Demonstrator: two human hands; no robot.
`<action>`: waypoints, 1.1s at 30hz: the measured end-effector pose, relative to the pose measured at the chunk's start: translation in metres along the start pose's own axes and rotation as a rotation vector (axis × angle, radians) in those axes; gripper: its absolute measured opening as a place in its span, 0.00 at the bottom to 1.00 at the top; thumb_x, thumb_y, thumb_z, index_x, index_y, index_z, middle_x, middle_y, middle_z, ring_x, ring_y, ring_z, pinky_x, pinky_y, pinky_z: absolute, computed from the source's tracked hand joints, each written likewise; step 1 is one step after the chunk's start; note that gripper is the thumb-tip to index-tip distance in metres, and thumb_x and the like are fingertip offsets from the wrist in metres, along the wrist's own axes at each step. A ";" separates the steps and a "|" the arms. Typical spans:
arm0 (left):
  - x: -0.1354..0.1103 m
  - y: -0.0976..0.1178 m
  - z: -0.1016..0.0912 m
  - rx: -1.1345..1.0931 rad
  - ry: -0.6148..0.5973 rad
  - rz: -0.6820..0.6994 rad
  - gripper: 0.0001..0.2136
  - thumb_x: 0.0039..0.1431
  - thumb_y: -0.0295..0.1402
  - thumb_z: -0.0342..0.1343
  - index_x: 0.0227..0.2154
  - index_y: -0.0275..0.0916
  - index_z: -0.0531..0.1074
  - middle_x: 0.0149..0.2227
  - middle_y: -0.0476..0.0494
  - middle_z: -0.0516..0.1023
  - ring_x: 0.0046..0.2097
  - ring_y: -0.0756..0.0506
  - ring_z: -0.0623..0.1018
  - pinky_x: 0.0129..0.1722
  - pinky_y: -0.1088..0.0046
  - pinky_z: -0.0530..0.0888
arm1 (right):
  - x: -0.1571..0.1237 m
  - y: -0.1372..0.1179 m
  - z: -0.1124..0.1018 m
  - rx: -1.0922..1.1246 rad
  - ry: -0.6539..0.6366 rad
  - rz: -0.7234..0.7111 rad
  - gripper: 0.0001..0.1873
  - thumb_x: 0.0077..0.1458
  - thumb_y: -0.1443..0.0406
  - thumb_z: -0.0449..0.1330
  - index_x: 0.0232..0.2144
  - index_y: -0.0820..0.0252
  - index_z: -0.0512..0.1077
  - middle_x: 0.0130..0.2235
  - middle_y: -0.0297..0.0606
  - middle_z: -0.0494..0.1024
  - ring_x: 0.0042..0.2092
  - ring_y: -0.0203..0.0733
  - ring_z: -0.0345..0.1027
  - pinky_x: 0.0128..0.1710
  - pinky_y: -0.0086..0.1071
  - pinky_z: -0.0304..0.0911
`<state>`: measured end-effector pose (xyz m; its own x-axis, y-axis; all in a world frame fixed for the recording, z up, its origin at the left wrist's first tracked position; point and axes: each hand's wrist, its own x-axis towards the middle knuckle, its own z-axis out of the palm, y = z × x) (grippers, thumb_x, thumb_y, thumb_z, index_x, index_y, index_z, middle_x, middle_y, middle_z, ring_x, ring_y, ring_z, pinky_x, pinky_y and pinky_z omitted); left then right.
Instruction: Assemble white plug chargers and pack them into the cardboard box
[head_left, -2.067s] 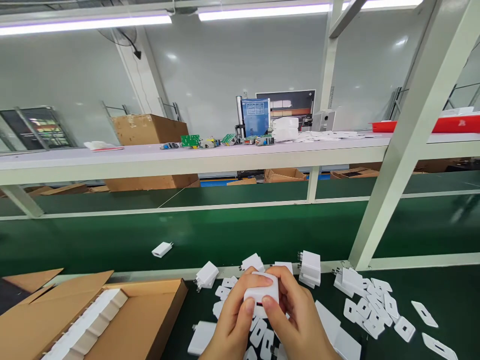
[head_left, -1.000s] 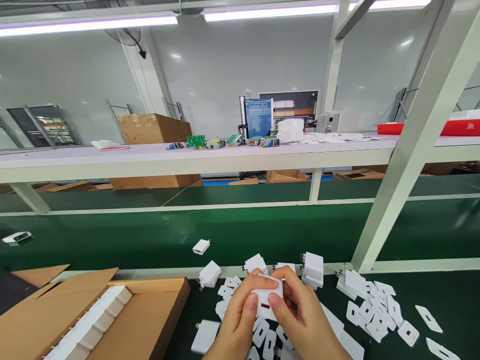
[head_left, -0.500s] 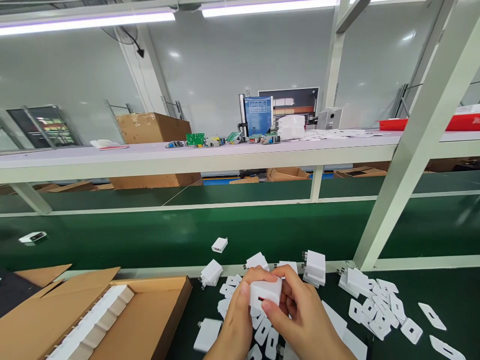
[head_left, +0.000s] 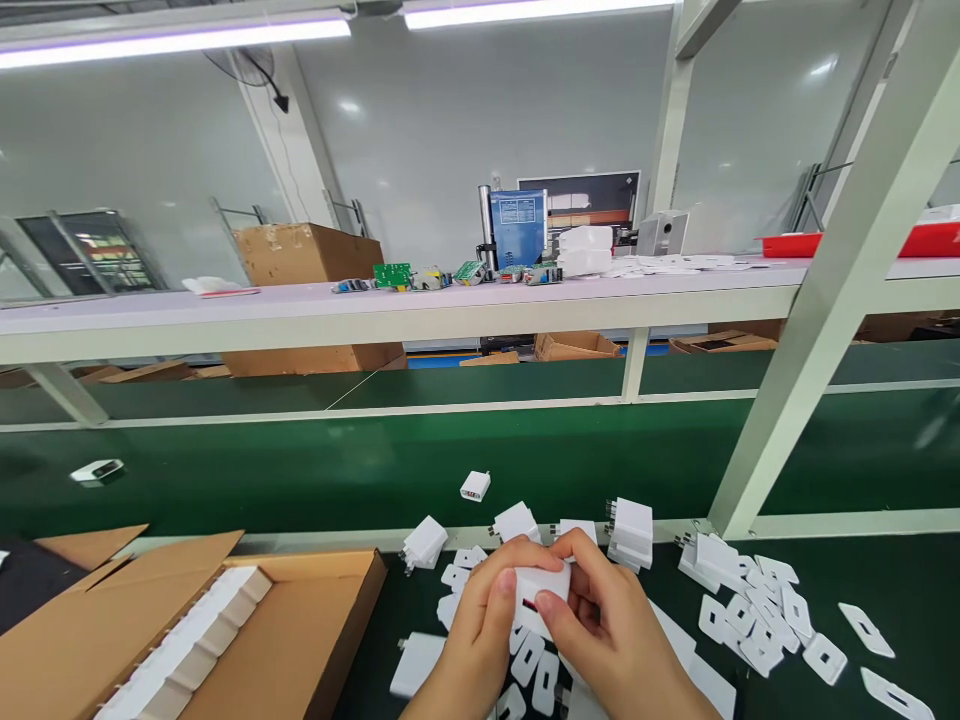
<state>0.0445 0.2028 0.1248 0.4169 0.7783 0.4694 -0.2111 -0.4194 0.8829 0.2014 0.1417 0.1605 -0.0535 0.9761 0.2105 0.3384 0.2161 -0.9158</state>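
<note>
Both hands hold one white charger point(head_left: 538, 583) between their fingers, with its dark port slot facing me. My left hand point(head_left: 480, 620) grips its left side, thumb along the edge. My right hand point(head_left: 619, 630) closes on the right side, and its thumb presses the face near the slot. Below the hands lie loose white face plates point(head_left: 529, 655) with cut-outs, partly hidden by my fingers. White chargers with prongs stand around them, one point(head_left: 424, 543) beyond my left hand and another point(head_left: 631, 532) beyond my right. A further charger point(head_left: 417, 664) lies left of my left wrist.
At left, an open cardboard box point(head_left: 322, 620) holds a row of white pieces point(head_left: 187, 640). A pile of white plates point(head_left: 757, 615) lies at right. Behind runs a green belt point(head_left: 300, 480) carrying a small charger point(head_left: 475, 486). A slanted post point(head_left: 810, 280) and a shelf point(head_left: 420, 310) rise beyond.
The small charger and another white device on the green belt have shifted right. Both hands still hold the charger, having moved slightly right and down with it.
</note>
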 end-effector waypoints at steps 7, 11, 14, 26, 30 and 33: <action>-0.012 0.001 -0.002 0.036 -0.024 -0.143 0.31 0.79 0.56 0.37 0.50 0.39 0.79 0.48 0.35 0.80 0.50 0.38 0.80 0.52 0.62 0.77 | 0.000 0.003 0.004 0.010 0.022 -0.022 0.17 0.66 0.50 0.57 0.37 0.57 0.64 0.25 0.25 0.57 0.27 0.33 0.50 0.26 0.29 0.44; -0.015 0.004 -0.003 0.046 -0.082 -0.165 0.27 0.76 0.58 0.45 0.57 0.41 0.75 0.53 0.35 0.78 0.53 0.37 0.78 0.54 0.62 0.76 | -0.001 0.005 0.001 0.013 0.033 -0.004 0.21 0.68 0.45 0.55 0.38 0.57 0.65 0.25 0.25 0.57 0.27 0.33 0.50 0.27 0.30 0.44; -0.011 0.004 -0.005 0.056 -0.175 -0.137 0.24 0.76 0.55 0.50 0.59 0.42 0.73 0.54 0.37 0.77 0.52 0.39 0.77 0.54 0.64 0.74 | -0.002 0.007 0.000 0.020 0.036 -0.015 0.24 0.70 0.43 0.54 0.39 0.58 0.65 0.25 0.26 0.57 0.27 0.33 0.50 0.28 0.30 0.44; -0.010 -0.010 0.004 0.036 -0.115 0.109 0.16 0.75 0.49 0.55 0.51 0.42 0.76 0.42 0.42 0.73 0.41 0.44 0.73 0.43 0.71 0.71 | -0.004 0.003 -0.001 -0.009 0.016 -0.021 0.25 0.70 0.42 0.52 0.39 0.56 0.65 0.29 0.30 0.64 0.30 0.36 0.55 0.30 0.31 0.49; -0.014 -0.003 0.007 0.011 -0.104 -0.041 0.20 0.76 0.53 0.52 0.54 0.42 0.74 0.46 0.41 0.73 0.45 0.43 0.74 0.49 0.68 0.72 | -0.003 0.002 -0.002 0.017 0.013 -0.012 0.29 0.69 0.37 0.54 0.40 0.57 0.66 0.28 0.29 0.62 0.29 0.35 0.52 0.30 0.30 0.47; -0.016 0.008 0.008 0.019 -0.081 -0.153 0.24 0.76 0.57 0.48 0.55 0.43 0.74 0.50 0.39 0.74 0.51 0.40 0.75 0.56 0.64 0.72 | -0.002 0.003 -0.002 -0.013 0.030 0.002 0.30 0.69 0.36 0.53 0.41 0.57 0.68 0.27 0.28 0.60 0.29 0.35 0.52 0.30 0.31 0.46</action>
<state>0.0430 0.1831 0.1239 0.5127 0.7940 0.3265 -0.1233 -0.3082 0.9433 0.2044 0.1401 0.1576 -0.0248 0.9753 0.2195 0.3504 0.2141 -0.9118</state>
